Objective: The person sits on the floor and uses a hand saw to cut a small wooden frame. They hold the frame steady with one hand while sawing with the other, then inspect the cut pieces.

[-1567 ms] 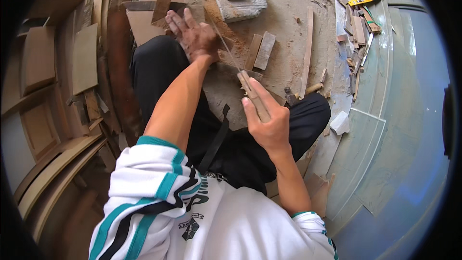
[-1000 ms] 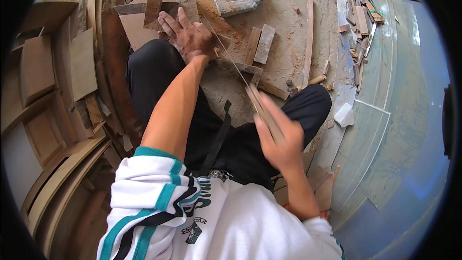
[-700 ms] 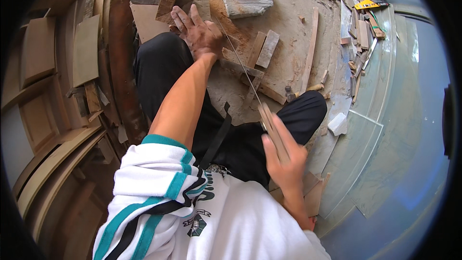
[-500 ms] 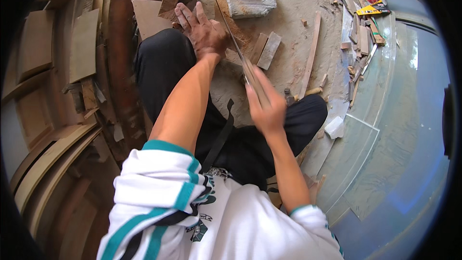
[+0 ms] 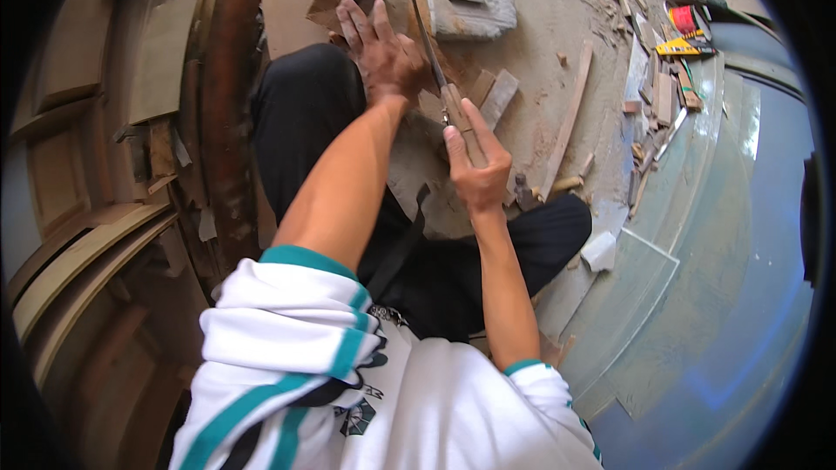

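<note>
My right hand (image 5: 481, 165) is closed around the wooden handle of a handsaw (image 5: 461, 122). The thin dark blade, seen almost edge-on, points away from me past the right side of my left hand (image 5: 387, 57). That hand lies with fingers spread, bearing down on a wood piece (image 5: 392, 7) by my left knee; its palm hides part of the wood. Reddish sawdust is scattered near the blade. Other boards (image 5: 300, 22) lie under and beyond the left fingers, one tilted across a dark strip.
A pale grey block (image 5: 470, 4) with a small bar on top sits beyond the saw. Short offcuts (image 5: 498, 97) and a long strip (image 5: 568, 117) lie to the right. Glass sheets (image 5: 697, 235) cover the right side, with wood scraps along their edge. Wooden panels (image 5: 165, 61) stand at left.
My right hand has pushed the saw forward, away from my body. The left hand stays pressed on the wood. The whole view has shifted slightly.
</note>
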The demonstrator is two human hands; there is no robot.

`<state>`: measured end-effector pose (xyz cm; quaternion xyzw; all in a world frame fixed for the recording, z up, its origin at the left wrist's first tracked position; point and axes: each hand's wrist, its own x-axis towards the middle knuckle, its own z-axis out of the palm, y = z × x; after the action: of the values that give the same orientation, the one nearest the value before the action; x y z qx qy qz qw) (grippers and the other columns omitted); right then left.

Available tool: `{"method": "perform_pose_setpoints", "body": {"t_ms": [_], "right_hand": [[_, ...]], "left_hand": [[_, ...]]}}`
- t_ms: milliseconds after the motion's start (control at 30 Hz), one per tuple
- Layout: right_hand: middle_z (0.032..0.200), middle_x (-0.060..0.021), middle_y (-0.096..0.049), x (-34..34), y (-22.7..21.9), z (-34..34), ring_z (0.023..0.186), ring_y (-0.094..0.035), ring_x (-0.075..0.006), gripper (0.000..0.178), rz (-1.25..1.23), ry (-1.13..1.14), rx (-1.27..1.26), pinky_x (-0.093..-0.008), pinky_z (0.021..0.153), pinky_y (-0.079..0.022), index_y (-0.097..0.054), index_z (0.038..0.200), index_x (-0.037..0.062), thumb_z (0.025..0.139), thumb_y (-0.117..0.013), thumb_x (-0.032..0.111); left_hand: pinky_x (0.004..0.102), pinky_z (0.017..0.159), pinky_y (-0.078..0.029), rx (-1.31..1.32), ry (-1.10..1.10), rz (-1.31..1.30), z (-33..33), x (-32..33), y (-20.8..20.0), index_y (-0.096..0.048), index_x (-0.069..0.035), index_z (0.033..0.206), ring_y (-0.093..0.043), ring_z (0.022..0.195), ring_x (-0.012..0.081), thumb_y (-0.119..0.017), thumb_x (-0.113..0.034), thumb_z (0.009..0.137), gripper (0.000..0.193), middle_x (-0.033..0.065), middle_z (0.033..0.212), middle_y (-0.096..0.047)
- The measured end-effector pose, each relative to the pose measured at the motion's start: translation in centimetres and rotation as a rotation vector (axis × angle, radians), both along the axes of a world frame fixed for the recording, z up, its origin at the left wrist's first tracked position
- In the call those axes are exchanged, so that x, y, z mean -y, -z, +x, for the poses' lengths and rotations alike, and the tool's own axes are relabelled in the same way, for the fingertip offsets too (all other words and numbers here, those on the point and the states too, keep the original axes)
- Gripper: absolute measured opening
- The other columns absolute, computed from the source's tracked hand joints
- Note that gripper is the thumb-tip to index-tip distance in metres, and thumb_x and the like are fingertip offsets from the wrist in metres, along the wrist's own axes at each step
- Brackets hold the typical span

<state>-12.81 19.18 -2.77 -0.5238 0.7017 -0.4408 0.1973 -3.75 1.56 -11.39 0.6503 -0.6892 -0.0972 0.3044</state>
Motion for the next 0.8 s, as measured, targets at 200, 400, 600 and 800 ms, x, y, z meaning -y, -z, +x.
{"method": "perform_pose_setpoints", "body": {"t_ms": [200,400,600,800], "right_hand": [[0.119,-0.0272,-0.07,-15.0,-8.6,0.9,0.107,-0.073,-0.033,0.041,0.238,-0.058,0.072,-0.0348,0.091,-0.057,-0.058,0.129,-0.0141,0.093,-0.065,0.002],[0.107,-0.0251,-0.073,-1.7,-2.9,0.9,0.091,-0.076,-0.0286,0.038,0.096,0.016,0.029,-0.0326,0.076,-0.058,-0.064,0.127,-0.005,0.091,-0.069,0.004],[0.112,-0.026,-0.072,-10.8,-5.3,1.4,0.095,-0.076,-0.0314,0.041,0.169,-0.009,0.018,-0.0326,0.079,-0.059,-0.061,0.128,-0.0106,0.09,-0.068,0.003],[0.109,-0.0252,-0.073,-9.1,-4.4,1.3,0.094,-0.076,-0.0299,0.039,0.118,-0.016,0.015,-0.0334,0.08,-0.058,-0.063,0.128,-0.0081,0.091,-0.066,0.003]], "left_hand": [[0.0615,0.122,-0.009,-0.039,-0.002,-0.027,1.9,-0.7,-0.4,-0.035,-0.002,0.151,-0.007,0.154,0.0467,-0.047,-0.018,0.088,0.066,0.0321,0.164,-0.012],[0.057,0.122,-0.016,-0.022,0.001,-0.021,0.4,-0.3,-0.6,-0.035,-0.004,0.152,-0.009,0.154,0.0457,-0.046,-0.021,0.091,0.065,0.0303,0.164,-0.014],[0.0573,0.124,-0.01,-0.022,-0.014,-0.043,1.1,0.1,-0.2,-0.034,-0.003,0.152,-0.01,0.154,0.0461,-0.047,-0.022,0.09,0.066,0.0304,0.164,-0.014],[0.0582,0.124,-0.01,0.018,-0.021,-0.033,0.9,-0.3,-0.2,-0.034,-0.004,0.153,-0.01,0.154,0.046,-0.047,-0.022,0.09,0.067,0.0301,0.164,-0.015]]}}
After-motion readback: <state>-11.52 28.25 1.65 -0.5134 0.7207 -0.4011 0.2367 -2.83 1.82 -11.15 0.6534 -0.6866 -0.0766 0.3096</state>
